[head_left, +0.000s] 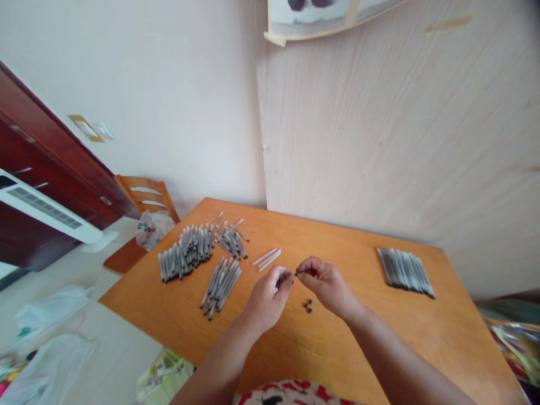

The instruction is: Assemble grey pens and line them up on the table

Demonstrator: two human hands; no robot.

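Over the middle of the orange wooden table [422, 337], my left hand [268, 298] is closed round a thin grey pen barrel. Its tip points toward my right hand [323, 284]. My right hand pinches a tiny dark piece right at that tip. Two small black caps [309, 306] lie on the table just below my right hand. Left of my hands lie several piles of grey pen barrels [185, 253], a smaller row [221, 284] and two pale tubes [266, 259].
A tidy row of grey pens [405, 271] lies at the table's right side. A pale wood panel [400, 140] stands behind the table. To the left are a wooden chair [143, 197], a white appliance [42, 208] and plastic bags [50, 360] on the floor.
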